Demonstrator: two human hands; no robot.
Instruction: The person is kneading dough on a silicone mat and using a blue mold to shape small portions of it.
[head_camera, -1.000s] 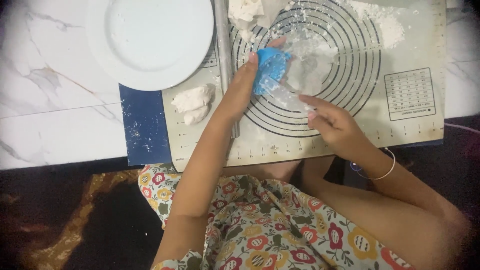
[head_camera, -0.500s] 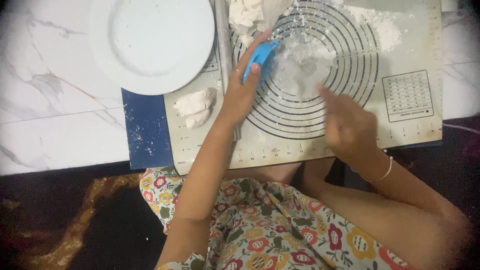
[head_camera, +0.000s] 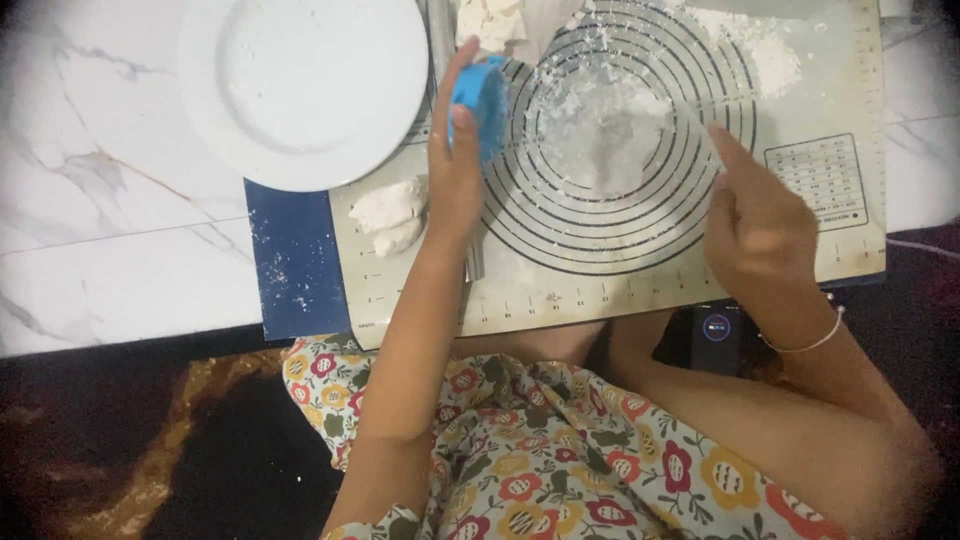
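White marble top (head_camera: 100, 200) w/ grey veins; dark floor (head_camera: 120, 450) below.

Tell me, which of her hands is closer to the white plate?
Left. The left hand, holding a blue cutter, sits just right of the white plate. The right hand is far across the baking mat.

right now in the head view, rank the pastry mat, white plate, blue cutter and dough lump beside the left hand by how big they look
1. pastry mat
2. white plate
3. dough lump
4. blue cutter, held in the left hand and partly hidden, so its place against the dough lump is unsure.
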